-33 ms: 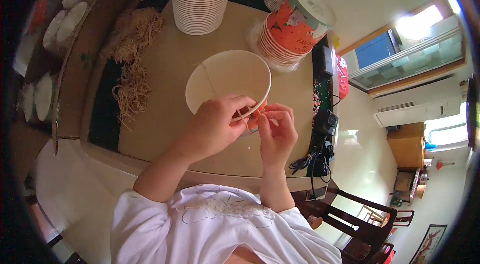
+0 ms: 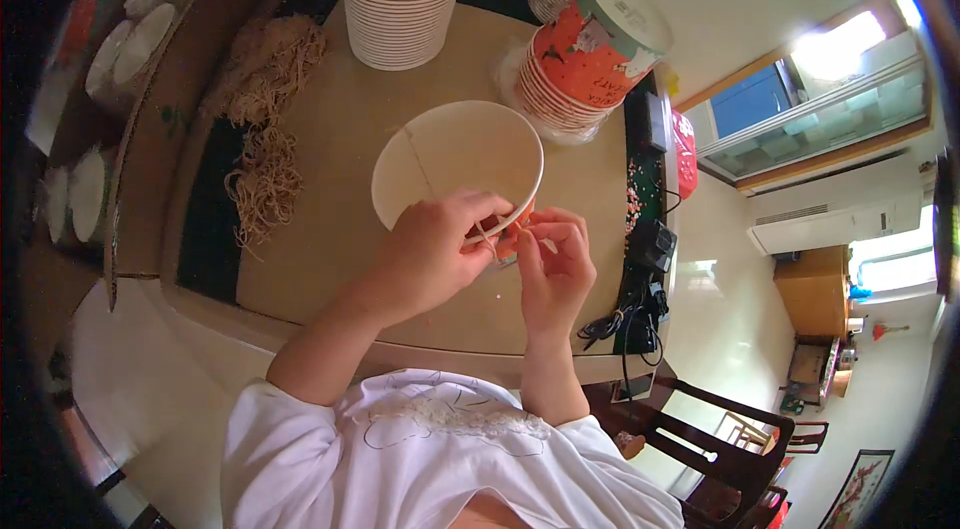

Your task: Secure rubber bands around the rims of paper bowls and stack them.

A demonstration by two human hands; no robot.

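A paper bucket, white inside and orange outside, stands tilted in front of me with its mouth toward me. A thin beige string crosses its inside from the far left rim down to my left hand. My left hand is closed on the near rim, with a loop of the string showing by its fingers. Just outside the rim on the right, my right hand has thumb and fingers pinched together against the orange side. What lies in that pinch is too small to make out.
A bundle of beige strings lies on the left of the table. Nested paper buckets stand at the back, with upside-down ones to their right. Black adapters and cables line the right edge. A cardboard box is at left.
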